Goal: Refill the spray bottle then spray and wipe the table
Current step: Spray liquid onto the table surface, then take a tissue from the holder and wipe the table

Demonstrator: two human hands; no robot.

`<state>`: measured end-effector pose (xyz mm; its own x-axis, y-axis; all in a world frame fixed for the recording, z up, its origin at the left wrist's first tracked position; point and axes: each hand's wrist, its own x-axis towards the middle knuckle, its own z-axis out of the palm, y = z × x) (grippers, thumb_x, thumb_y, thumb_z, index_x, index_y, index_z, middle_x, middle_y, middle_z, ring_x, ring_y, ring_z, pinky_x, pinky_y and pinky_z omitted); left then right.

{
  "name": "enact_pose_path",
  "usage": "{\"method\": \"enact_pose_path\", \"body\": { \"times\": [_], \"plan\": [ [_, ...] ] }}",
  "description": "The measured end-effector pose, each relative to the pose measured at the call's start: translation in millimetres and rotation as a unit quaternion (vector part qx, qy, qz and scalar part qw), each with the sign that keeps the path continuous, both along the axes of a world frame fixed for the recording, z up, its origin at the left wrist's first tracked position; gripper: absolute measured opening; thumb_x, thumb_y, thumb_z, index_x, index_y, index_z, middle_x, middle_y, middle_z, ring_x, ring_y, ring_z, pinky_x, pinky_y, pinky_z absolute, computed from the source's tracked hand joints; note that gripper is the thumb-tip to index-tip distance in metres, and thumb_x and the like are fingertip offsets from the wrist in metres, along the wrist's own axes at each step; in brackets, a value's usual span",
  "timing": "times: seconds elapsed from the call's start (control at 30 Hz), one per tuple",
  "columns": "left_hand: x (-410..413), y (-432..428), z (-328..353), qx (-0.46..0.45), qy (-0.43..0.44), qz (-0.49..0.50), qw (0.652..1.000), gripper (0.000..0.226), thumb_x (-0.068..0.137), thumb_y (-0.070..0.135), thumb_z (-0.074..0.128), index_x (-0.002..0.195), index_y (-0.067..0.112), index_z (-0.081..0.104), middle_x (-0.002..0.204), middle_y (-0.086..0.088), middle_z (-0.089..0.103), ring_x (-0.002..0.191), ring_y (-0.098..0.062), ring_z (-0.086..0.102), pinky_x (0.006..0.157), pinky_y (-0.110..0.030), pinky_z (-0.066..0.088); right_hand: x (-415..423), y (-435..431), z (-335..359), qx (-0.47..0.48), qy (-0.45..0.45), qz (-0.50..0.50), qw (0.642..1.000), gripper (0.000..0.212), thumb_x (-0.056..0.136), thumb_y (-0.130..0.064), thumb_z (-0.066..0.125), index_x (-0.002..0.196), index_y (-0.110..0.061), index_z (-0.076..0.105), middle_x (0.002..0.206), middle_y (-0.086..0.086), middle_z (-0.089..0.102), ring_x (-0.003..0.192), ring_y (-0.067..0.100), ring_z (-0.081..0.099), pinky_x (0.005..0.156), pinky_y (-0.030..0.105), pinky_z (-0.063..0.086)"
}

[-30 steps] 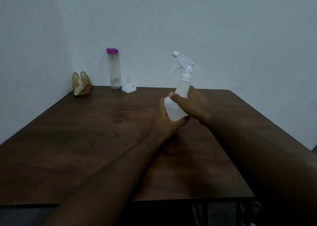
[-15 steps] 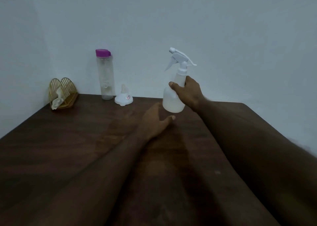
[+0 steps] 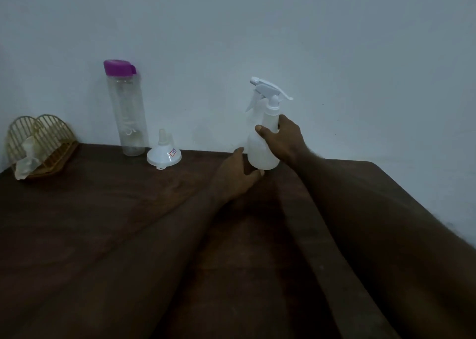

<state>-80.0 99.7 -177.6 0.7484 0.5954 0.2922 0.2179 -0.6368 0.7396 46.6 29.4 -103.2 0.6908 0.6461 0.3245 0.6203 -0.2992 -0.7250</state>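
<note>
head | right fingers (image 3: 260, 128) curled round sprayer (image 3: 262, 153) shoulder, at far counter (image 3: 103, 210); base on or just above it, cannot tell | left fingers (image 3: 247, 176) loose beside base, holding nothing | risk: unbraced unscrewing spins or tips sprayer; pouring without funnel (image 3: 164, 155) spills

We see the right hand (image 3: 284, 140) gripping the white spray bottle (image 3: 262, 153) round its shoulder, thumb across the front, nozzle pointing left. The bottle is upright at the far side of the dark wooden table (image 3: 103, 222); we cannot tell whether its base rests there. The left hand (image 3: 231, 179) lies just left of the base, fingers relaxed, their tips under it. Far left, against the wall (image 3: 257, 29), we find a clear bottle (image 3: 127, 117) with a purple lid, a white funnel (image 3: 164, 156) mouth-down just beside it, and a golden wire holder (image 3: 51, 137) with a pale cloth (image 3: 24, 163).
</note>
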Motion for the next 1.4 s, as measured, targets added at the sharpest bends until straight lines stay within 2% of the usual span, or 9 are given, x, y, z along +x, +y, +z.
{"method": "enact_pose_path", "body": {
  "times": [0.1,0.2,0.47,0.7,0.93,1.03,1.17,1.3,1.4],
  "plan": [
    [4.3,4.2,7.5,-0.009,0.02,-0.023,1.0,0.082,0.088,0.041,0.067,0.151,0.014,0.023,0.144,-0.006,0.049,0.116,-0.012,0.051,0.072,-0.002,0.033,5.9,-2.7,-5.1,0.01,0.018,0.001,1.0,0.051,0.09,-0.039,0.064,0.13,-0.009,0.053,0.128,0.008,0.06,0.116,0.026,0.057,0.1,0.045,0.047],
    [9.5,5.2,7.6,-0.022,0.045,-0.061,0.997,0.087,0.089,0.037,0.066,0.155,0.018,0.013,0.147,-0.004,0.047,0.129,-0.021,0.048,0.09,-0.02,0.035,9.7,-2.2,-9.3,0.01,0.019,-0.003,1.0,0.05,0.09,-0.038,0.066,0.127,-0.008,0.055,0.124,0.01,0.06,0.114,0.027,0.057,0.099,0.046,0.047],
    [17.7,8.3,-6.3,0.037,0.066,-0.022,0.997,0.074,0.09,0.048,0.06,0.152,0.024,0.026,0.14,-0.004,0.055,0.123,-0.026,0.054,0.099,-0.035,0.041,27.2,1.9,-18.4,0.019,0.028,0.038,0.999,0.045,0.093,-0.035,0.063,0.129,-0.009,0.055,0.125,0.008,0.062,0.112,0.025,0.058,0.093,0.037,0.048],
    [22.4,2.8,-10.2,0.07,0.07,0.012,0.995,0.073,0.092,0.051,0.054,0.152,0.021,0.026,0.141,-0.007,0.054,0.126,-0.029,0.052,0.108,-0.045,0.037,26.6,3.3,-28.0,0.023,0.037,0.04,0.998,0.048,0.096,-0.039,0.057,0.128,-0.003,0.05,0.126,0.013,0.059,0.115,0.029,0.056,0.099,0.044,0.046],
    [23.3,-0.1,-12.4,0.08,0.09,0.03,0.992,0.074,0.093,0.052,0.051,0.154,0.022,0.023,0.143,-0.008,0.051,0.132,-0.029,0.045,0.112,-0.042,0.026,15.5,2.8,-35.0,0.02,0.081,0.019,0.996,0.058,0.099,-0.046,0.048,0.138,-0.004,0.04,0.135,0.015,0.051,0.121,0.03,0.051,0.091,0.035,0.042],
    [21.5,-1.7,-8.6,0.063,0.089,0.037,0.993,0.064,0.093,0.05,0.052,0.148,0.021,0.036,0.143,-0.006,0.052,0.13,-0.027,0.047,0.11,-0.039,0.028,10.4,-0.7,-35.3,-0.01,0.122,-0.01,0.992,0.067,0.097,-0.05,0.05,0.143,-0.003,0.034,0.142,0.017,0.043,0.126,0.032,0.047,0.093,0.035,0.04],
    [7.8,-1.4,6.0,-0.049,0.096,0.035,0.994,0.059,0.09,0.047,0.06,0.139,0.015,0.049,0.139,-0.006,0.055,0.124,-0.023,0.053,0.094,-0.028,0.039,-5.5,-17.9,-40.6,-0.029,0.135,-0.095,0.986,0.082,0.089,-0.046,0.066,0.144,0.001,0.027,0.145,0.02,0.035,0.132,0.036,0.042,0.107,0.043,0.038],
    [-35.6,-12.8,15.3,0.038,0.05,0.076,0.995,0.037,0.09,0.038,0.064,0.118,0.013,0.065,0.118,-0.004,0.067,0.106,-0.017,0.06,0.086,-0.023,0.042,-19.4,-45.7,-41.3,0.008,0.144,-0.177,0.974,0.071,0.086,-0.036,0.071,0.133,0.006,0.039,0.136,0.022,0.051,0.126,0.035,0.051,0.1,0.038,0.045],
    [-87.9,-18.6,8.7,0.055,0.031,0.089,0.994,0.02,0.093,0.032,0.061,0.101,0.018,0.071,0.099,0.005,0.069,0.085,-0.005,0.058,0.069,-0.013,0.039,-32.1,-64.9,-34.3,-0.075,0.123,-0.134,0.98,0.052,0.092,-0.038,0.061,0.122,0.005,0.057,0.124,0.021,0.063,0.115,0.033,0.06,0.084,0.03,0.046]
  ]
}}
